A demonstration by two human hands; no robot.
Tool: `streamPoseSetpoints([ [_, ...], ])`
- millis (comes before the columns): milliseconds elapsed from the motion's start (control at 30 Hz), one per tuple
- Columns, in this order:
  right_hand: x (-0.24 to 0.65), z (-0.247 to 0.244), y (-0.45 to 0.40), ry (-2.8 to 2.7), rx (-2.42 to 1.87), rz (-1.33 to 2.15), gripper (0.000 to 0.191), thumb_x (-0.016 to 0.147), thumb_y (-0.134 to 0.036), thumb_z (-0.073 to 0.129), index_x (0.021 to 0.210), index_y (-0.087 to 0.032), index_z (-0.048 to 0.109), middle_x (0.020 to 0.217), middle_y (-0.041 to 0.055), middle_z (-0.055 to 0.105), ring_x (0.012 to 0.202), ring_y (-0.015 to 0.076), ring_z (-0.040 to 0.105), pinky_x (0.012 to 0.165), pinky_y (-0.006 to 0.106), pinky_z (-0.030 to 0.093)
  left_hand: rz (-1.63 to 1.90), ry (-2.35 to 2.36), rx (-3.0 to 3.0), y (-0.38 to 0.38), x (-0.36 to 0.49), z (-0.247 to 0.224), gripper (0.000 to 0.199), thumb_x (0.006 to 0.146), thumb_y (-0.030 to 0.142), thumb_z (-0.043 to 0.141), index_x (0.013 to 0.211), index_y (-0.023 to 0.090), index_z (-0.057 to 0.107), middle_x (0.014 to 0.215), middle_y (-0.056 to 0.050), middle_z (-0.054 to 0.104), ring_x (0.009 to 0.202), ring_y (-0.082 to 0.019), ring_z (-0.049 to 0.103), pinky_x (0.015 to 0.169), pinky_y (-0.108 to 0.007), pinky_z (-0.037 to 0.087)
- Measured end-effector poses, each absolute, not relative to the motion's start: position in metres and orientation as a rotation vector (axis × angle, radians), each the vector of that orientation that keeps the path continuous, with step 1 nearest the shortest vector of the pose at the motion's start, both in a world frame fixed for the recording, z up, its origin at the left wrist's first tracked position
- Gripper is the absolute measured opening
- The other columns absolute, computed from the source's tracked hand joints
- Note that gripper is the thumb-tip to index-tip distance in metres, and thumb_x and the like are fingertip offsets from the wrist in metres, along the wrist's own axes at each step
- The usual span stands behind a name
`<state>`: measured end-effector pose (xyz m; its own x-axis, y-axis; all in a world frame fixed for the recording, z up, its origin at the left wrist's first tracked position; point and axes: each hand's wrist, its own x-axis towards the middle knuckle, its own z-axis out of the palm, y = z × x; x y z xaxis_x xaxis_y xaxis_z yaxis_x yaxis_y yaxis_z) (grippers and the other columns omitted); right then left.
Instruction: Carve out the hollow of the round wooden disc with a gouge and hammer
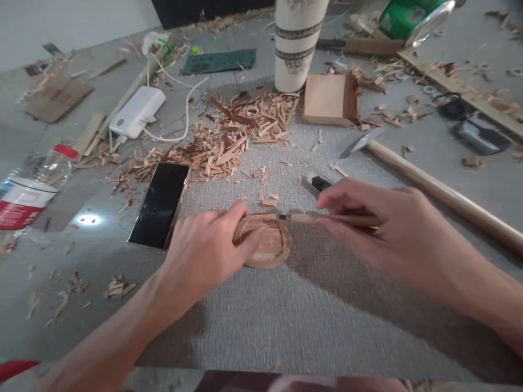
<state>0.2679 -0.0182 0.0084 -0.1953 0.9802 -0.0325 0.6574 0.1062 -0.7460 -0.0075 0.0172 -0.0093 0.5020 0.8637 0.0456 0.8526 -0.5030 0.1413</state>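
My left hand [208, 239] presses a small rounded wooden piece [267, 247] onto the grey textured table surface, with thumb over its face and fingers around its far left side. A shallow hollow with a raised rim is carved in the piece. Pinched in my right hand [388, 223] is a slim wooden-handled carving tool [304, 218]. Its dark tip meets or nearly meets the far rim of the wood; contact is unclear. Beyond my right fingers lies a black-ended object [321, 183], partly hidden. A few chips [268, 202] lie just past the piece.
A phone [159, 204] lies beside my left hand, with shavings [229, 141] heaped beyond. A long-handled metal-headed tool [441, 185] rests at right. Further back are a white power bank [138, 111], a paper cup [298, 49], a wooden block [327, 98] and a green can [408, 19].
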Motion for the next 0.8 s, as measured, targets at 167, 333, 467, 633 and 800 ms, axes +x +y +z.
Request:
streamPoseSetpoints([
  [167,0.270,0.017,-0.017,-1.817,-1.605,1.031,0.012,0.093,-0.040,0.071,0.093,-0.029,0.076,0.081,-0.0019,0.074,0.065,0.0159,0.059,0.054,0.028,0.041,0.508,1.341,2.510,0.021,-0.008,-0.002,0.016,0.104,0.031,0.059,0.098,0.020,0.069,0.071,0.001,0.061,0.060,-0.014,0.053,0.060,-0.030,0.036],
  [333,0.258,0.023,-0.017,-1.659,-1.465,1.216,0.013,0.088,-0.041,0.079,0.091,-0.030,0.084,0.082,-0.0018,0.077,0.062,0.0137,0.062,0.054,0.026,0.046,0.669,0.815,2.260,0.022,-0.001,0.007,0.018,0.105,0.019,0.058,0.114,0.017,0.073,0.086,0.000,0.063,0.073,-0.011,0.057,0.067,-0.024,0.044],
  [467,0.243,0.026,-0.019,-1.767,-1.351,1.178,0.009,0.091,-0.035,0.079,0.087,-0.028,0.083,0.079,-0.0022,0.077,0.066,0.0135,0.067,0.058,0.025,0.048,0.604,0.674,2.205,0.022,0.002,0.006,0.010,0.104,0.020,0.065,0.107,0.018,0.074,0.081,0.002,0.066,0.066,-0.009,0.056,0.061,-0.022,0.043],
  [633,0.248,0.031,-0.022,-1.713,-1.315,1.180,0.041,0.089,-0.041,0.082,0.128,-0.031,0.073,0.091,-0.0023,0.076,0.072,0.0139,0.068,0.058,0.025,0.050,0.550,0.792,2.144,0.027,0.000,0.003,0.008,0.101,0.024,0.067,0.105,0.021,0.074,0.079,0.004,0.069,0.066,-0.009,0.058,0.064,-0.022,0.046],
  [800,0.278,0.037,-0.010,-1.710,-1.544,0.756,0.036,0.100,-0.046,0.068,0.129,-0.025,0.071,0.091,0.0013,0.075,0.065,0.0108,0.062,0.054,0.026,0.045,0.698,1.023,1.874,0.028,0.002,-0.009,0.008,0.094,0.027,0.068,0.095,0.020,0.072,0.074,0.002,0.067,0.063,-0.011,0.059,0.056,-0.021,0.047],
])
